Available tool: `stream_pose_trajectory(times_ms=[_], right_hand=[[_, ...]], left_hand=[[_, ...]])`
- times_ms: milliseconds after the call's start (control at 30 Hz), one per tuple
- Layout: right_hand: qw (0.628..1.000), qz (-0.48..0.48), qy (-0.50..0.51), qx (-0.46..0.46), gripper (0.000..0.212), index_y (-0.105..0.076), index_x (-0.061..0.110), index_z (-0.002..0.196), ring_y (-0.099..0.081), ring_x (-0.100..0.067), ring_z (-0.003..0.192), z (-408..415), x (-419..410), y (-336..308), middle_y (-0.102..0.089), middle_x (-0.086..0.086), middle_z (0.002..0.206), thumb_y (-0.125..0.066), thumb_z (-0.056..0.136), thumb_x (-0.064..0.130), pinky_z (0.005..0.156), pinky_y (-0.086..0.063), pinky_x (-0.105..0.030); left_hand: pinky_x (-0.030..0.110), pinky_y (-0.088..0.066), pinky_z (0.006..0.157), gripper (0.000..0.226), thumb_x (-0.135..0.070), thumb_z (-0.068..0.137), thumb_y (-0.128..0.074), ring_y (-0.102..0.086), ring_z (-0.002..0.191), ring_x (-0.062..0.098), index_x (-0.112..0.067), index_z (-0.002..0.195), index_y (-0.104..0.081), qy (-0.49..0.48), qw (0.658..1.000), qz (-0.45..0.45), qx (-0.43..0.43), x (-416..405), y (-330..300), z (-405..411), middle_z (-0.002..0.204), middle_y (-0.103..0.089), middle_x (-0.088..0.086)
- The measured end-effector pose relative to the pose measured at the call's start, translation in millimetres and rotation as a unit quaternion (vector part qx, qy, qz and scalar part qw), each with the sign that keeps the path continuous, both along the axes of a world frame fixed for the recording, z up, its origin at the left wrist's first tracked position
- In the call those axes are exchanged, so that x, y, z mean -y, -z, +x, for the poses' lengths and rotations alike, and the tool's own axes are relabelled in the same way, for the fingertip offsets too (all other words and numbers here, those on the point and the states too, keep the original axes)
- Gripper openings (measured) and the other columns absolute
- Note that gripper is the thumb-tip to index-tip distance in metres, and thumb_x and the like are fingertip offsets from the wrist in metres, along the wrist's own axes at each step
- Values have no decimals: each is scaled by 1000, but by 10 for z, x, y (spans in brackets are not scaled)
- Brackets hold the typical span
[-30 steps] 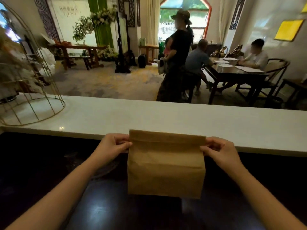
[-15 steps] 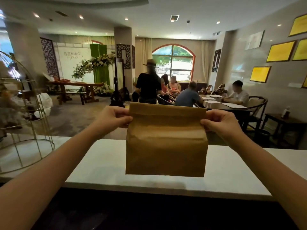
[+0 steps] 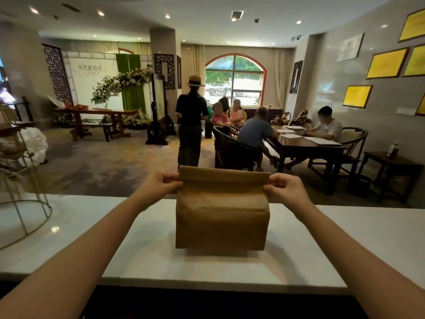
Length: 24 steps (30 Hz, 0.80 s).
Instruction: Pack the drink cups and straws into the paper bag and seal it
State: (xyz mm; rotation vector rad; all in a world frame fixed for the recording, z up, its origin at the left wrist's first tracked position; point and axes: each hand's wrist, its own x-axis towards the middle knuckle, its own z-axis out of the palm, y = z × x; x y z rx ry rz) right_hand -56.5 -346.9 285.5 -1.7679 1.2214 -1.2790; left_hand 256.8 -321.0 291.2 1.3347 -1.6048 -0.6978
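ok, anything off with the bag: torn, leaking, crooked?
Nothing stands out. The paper bag stands upright on the white counter, top folded over evenly, left hand and right hand pinching its corners. No tears or stains visible.

One head camera is looking forward and slightly down across the tabletop (image 3: 92, 226), close above both outstretched arms. It is facing into the room, where the window (image 3: 234, 80) is showing far off.

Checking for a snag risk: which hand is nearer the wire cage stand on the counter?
Left. The left hand grips the paper bag on the side facing the wire cage stand; the right hand grips its far side.
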Motion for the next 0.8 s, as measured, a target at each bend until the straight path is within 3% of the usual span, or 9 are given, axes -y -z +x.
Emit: stream_pose_trajectory(times_ms=[133, 267, 333, 467, 800], right_hand=[[1000, -1, 7, -18, 18, -63, 20, 83, -67, -14, 78, 21, 155, 177, -67, -2, 80, -61, 83, 2, 62, -58, -18], [1000, 15, 9, 5, 13, -64, 14, 87, -67, -13, 78, 23, 252, 262, -67, -3, 81, -61, 83, 2, 58, -55, -13], [999, 35, 4, 19, 12, -64, 15, 85, -67, -14, 77, 23, 272, 287, -67, -4, 81, -61, 83, 3, 56, -55, -13], [998, 63, 1, 25, 10, -64, 15, 83, -67, -13, 78, 10, 284, 329, -67, -4, 82, -62, 83, 4, 53, -54, -13], [998, 58, 15, 30, 12, -63, 16, 83, -65, -10, 76, 23, 232, 337, -66, 0, 80, -62, 84, 4, 51, -51, -9]], left_hand=[[16, -57, 67, 24, 2, 86, -56, -68, 70, 1, -9, 106, -66, -9, 1000, 4, 0, 142, 187, 4, 82, -70, -7], [14, -55, 63, 30, 1, 86, -57, -68, 69, -1, -28, 88, -66, -12, 1000, 11, -16, 212, 264, 18, 65, -70, -25], [16, -56, 62, 25, -3, 86, -59, -67, 71, 2, -26, 88, -67, -21, 999, 19, -20, 225, 295, 27, 67, -71, -21], [18, -56, 66, 20, -6, 86, -59, -65, 82, 13, -7, 105, -66, -42, 998, 27, -38, 222, 350, 15, 85, -69, -2], [22, -51, 69, 22, -8, 86, -60, -63, 80, 14, -5, 107, -66, -58, 998, 13, -12, 176, 322, -43, 84, -67, -2]])
